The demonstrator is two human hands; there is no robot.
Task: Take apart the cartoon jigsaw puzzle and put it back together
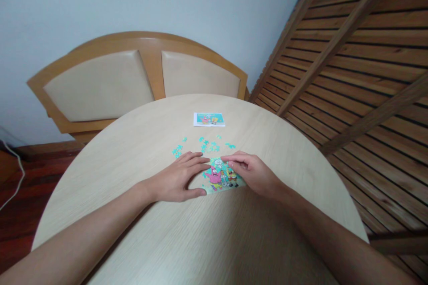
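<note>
A partly assembled jigsaw puzzle (219, 178) with cartoon figures, one pink, one yellow and one pale, lies flat on the round table between my hands. My left hand (182, 176) rests at its left side, fingers spread and thumb apart, the tips at the puzzle's edge. Over the upper right part of the puzzle is my right hand (250, 169), thumb and fingers drawn together in a pinch. Whatever sits between those fingertips is too small or hidden to make out. Loose turquoise puzzle pieces (215, 147) are scattered just beyond the puzzle, several of them near my left fingers.
Farther back on the pale wooden table (133, 142) lies a reference picture card (210, 119) with similar cartoon figures. Behind the table stands a bench with cream padded backrests (100, 87). A slatted wooden panel (351, 53) rises on the right. A white cable (20, 173) hangs at left.
</note>
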